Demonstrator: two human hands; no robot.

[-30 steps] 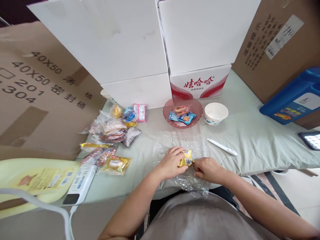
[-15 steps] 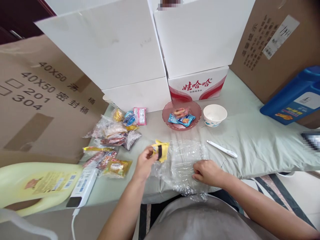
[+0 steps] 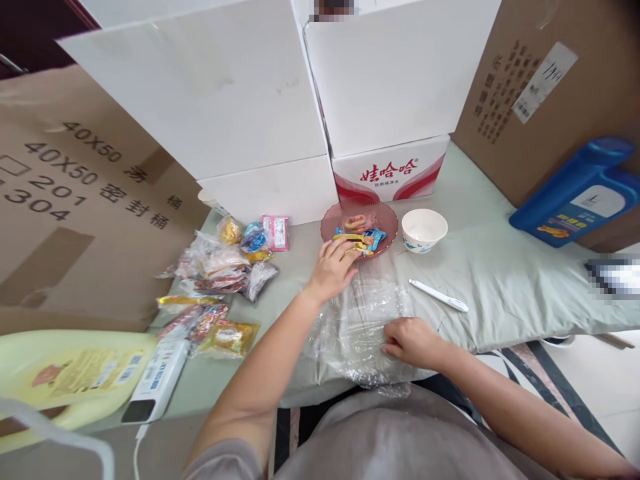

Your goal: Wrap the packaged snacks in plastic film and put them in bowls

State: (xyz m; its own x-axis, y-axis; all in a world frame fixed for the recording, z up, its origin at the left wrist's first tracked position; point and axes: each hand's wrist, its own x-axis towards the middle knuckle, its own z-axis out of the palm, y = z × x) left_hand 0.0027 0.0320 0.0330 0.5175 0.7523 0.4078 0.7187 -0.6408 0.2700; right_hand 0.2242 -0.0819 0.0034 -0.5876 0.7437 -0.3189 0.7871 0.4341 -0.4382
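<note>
Left hand point(image 3: 332, 269) covers the packet point(image 3: 351, 238) over the far bowl point(image 3: 390, 228), grip unclear; right hand point(image 3: 414, 343), clenched, nearer, perhaps steadies the film point(image 3: 363, 333).

The bowl point(image 3: 389, 227) is translucent pink, its front packet point(image 3: 353, 237) yellow, the cup point(image 3: 424, 233) white with blue patterning.

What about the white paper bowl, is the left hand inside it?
No, the left hand is at the near rim of the round, translucent pink dish.
</note>
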